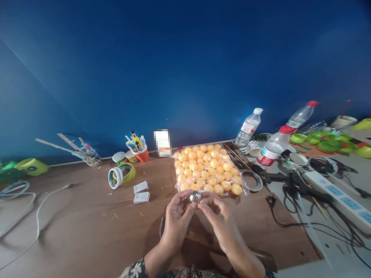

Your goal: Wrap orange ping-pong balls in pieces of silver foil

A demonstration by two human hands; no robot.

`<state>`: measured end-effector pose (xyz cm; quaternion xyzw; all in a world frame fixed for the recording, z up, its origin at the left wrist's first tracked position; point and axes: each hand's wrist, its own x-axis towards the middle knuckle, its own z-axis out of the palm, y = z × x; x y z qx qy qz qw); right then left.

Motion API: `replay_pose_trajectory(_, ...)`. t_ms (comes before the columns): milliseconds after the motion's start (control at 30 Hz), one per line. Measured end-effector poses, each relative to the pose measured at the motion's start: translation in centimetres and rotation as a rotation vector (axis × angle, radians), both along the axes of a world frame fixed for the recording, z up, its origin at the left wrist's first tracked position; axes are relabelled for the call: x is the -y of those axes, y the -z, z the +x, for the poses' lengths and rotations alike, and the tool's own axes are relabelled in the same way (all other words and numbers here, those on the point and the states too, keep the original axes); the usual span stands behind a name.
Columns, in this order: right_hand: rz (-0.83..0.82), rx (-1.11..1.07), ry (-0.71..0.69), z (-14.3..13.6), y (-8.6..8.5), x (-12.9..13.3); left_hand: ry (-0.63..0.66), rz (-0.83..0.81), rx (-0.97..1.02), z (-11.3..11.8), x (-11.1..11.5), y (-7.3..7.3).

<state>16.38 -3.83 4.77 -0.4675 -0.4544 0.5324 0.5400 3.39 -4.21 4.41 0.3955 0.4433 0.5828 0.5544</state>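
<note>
Both of my hands meet above the brown table (116,235), holding one small shiny silver ball (195,196) between their fingertips. My left hand (177,216) pinches it from the left, thumb below and fingers above. On the other side, my right hand (216,218) has its thumb and fingers closed at the ball's right edge. Just beyond the fingertips lies a clear plastic bag of orange-yellow balls (207,168). A dark rounded object, partly hidden, sits beneath my hands.
Two small white boxes (141,198), tape rolls (115,178) and a cup of pens (142,153) stand left. Plastic bottles (271,148), a power strip (339,199) and black cables are at right. A white cable (38,216) lies far left.
</note>
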Motion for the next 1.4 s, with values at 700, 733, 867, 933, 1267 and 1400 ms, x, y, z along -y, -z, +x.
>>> replay_pose_trajectory(700,-0.067,-0.078,0.050,-0.4,0.2,0.0,-0.048,-0.035,-0.013,0.1,0.1,-0.2)
replay_pose_trajectory(733,-0.081,-0.092,0.053,-0.4,0.3,0.0,-0.043,-0.041,-0.007,0.1,0.1,-0.1)
replay_pose_trajectory(867,-0.106,-0.165,0.055,-0.7,0.7,-0.1,-0.034,-0.105,0.109,0.4,-0.1,-0.3)
replay_pose_trajectory(933,-0.099,-0.209,0.037,-0.8,0.7,-0.3,-0.032,-0.154,0.204,0.5,-0.2,-0.7)
replay_pose_trajectory(1267,-0.099,-0.275,0.034,-0.9,0.4,-0.2,-0.017,-0.192,0.335,0.5,-0.1,-1.5)
replay_pose_trajectory(1400,-0.027,-0.136,0.067,-0.8,0.8,-0.2,-0.031,-0.181,0.293,0.5,-0.1,-1.4)
